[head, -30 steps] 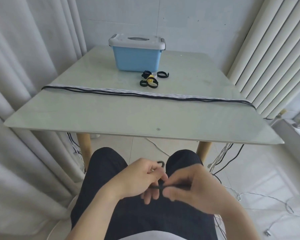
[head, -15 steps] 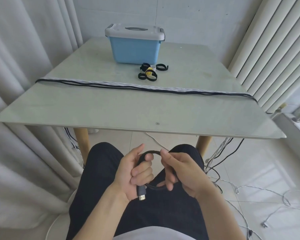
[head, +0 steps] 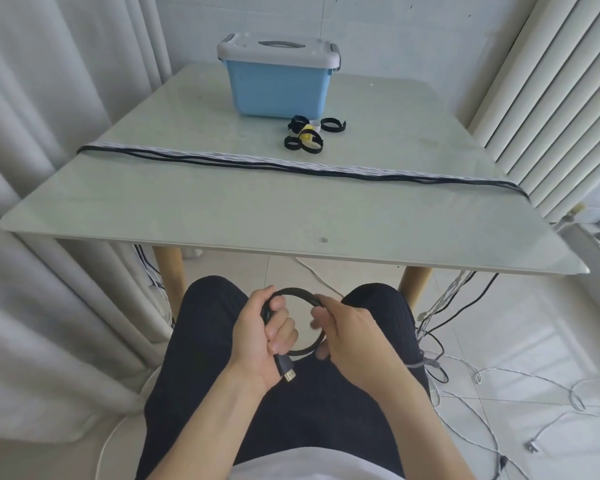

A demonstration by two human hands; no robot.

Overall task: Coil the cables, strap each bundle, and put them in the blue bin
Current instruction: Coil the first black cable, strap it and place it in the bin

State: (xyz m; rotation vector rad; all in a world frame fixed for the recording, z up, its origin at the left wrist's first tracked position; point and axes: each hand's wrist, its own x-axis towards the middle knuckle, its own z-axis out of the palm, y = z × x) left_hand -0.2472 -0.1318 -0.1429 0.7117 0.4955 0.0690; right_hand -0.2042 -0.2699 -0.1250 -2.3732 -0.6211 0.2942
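You're holding a black cable (head: 297,293) looped at lower centre of the frame: left hand (head: 262,336) fingers wrapping it near the plug (head: 286,370), right hand (head: 349,336) pinching the loop's other side. Bin (head: 278,90), lid on, is sitting top centre on the worktop (head: 222,216), straps (head: 309,135) beside it.

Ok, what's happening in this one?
A seated person is coiling a black cable in their lap. The left hand grips the loop near its plug, and the right hand guides the other side. More cables lie across the table, beside loose straps and the closed blue bin.
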